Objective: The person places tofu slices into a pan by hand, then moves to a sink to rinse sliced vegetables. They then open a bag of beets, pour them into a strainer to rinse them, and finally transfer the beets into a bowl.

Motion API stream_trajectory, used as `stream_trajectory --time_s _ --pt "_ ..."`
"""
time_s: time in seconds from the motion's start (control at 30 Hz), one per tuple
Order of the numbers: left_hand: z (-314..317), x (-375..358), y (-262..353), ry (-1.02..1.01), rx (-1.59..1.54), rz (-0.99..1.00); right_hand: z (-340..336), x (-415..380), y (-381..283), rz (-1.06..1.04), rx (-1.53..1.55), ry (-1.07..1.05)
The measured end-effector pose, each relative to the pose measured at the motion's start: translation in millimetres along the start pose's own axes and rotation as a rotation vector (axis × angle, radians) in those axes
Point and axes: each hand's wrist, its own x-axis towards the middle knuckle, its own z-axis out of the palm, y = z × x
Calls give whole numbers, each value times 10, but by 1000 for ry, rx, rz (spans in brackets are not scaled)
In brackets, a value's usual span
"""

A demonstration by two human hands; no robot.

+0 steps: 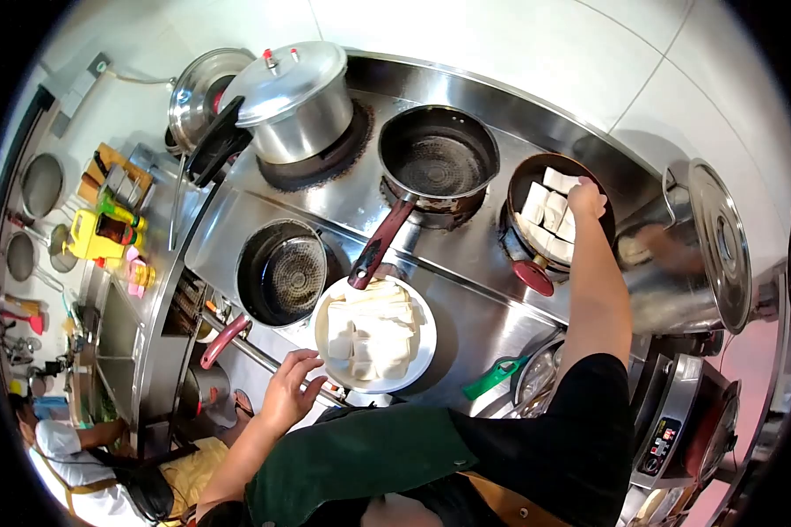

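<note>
My right hand [587, 200] reaches into the frying pan [530, 172] at the right of the stove, its fingers closed on a white tofu slice at the pan's far side. Several more tofu slices [554, 211] lie side by side in that pan. My left hand [292, 393] is held beside the white plate [428, 327], fingers loosely bent and apart, with nothing in them. Stacked on the plate are many tofu slices [382, 325], long ones at the back and shorter blocks in front.
Two dark pots [439, 162] [283, 274] have handles pointing toward me. A pressure cooker [299, 114] stands at the back left, a tall lidded steel pot [659, 255] at the right. A green-handled utensil [494, 378] lies near the front. Another person [83, 457] is at lower left.
</note>
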Motion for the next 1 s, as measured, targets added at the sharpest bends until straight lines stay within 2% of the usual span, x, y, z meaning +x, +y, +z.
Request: stream_trajectory --time_s 0.1,0.17,0.2,0.23,0.27,0.33,0.37,0.4,0.43,0.47,0.5,0.53,0.6,0.7,0.73,0.77,0.8,0.83,0.87,0.93,1.0 --pt "18 -52 -51 0 -19 -18 186 38 58 -211 -204 -54" --pt "15 -101 -93 3 3 30 165 -35 32 -138 -326 -213" --pt "-3 -131 -120 9 22 54 197 57 108 -208 -428 -257" --pt "-25 -167 -155 11 37 66 215 107 143 -200 -421 -247" --pt "-53 -206 -183 21 39 68 267 172 219 -160 -292 -135" --pt "-110 -323 -258 41 32 42 5 -63 -51 -59 -68 21" --pt "-135 -390 -312 50 26 18 97 206 96 -334 14 64" --pt "-139 -480 -403 68 21 6 246 590 220 -524 185 115" --pt "-162 -583 -464 70 8 -40 276 813 231 -612 311 67" --pt "-158 -700 -558 84 10 -62 122 563 37 -702 334 166" --pt "-130 -853 -678 99 12 -85 -43 277 -159 -749 392 170" --pt "-80 -1027 -840 94 -4 -139 -153 9 -347 -726 499 151" --pt "14 -1412 -1175 99 -6 -259 -513 -1052 -770 -802 636 52" --pt "275 -2301 -1968 22 71 -579 -640 -2393 -1034 -923 832 -133" --pt "262 -2583 -2118 -91 63 -848 -638 -2857 -1093 -1013 815 -162" --pt "548 -3143 -2737 -245 172 -823 -546 -3096 -1039 -1172 732 -190" --pt "372 -3341 -2624 -230 92 -1093 -367 -3346 -990 -1239 853 -345" --pt "183 -3517 -2539 -224 34 -1250 -295 -3700 -971 -1169 881 -438" --pt "171 -3813 -2648 -173 7 -1312 -311 -4040 -1059 -1496 691 -315" --pt "105 -4207 -2784 -109 12 -1320 -155 -4785 -1096 -1266 835 -598" --pt "112 -4453 -2961 -43 21 -1322 97 -5342 -1177 -1195 904 -797"
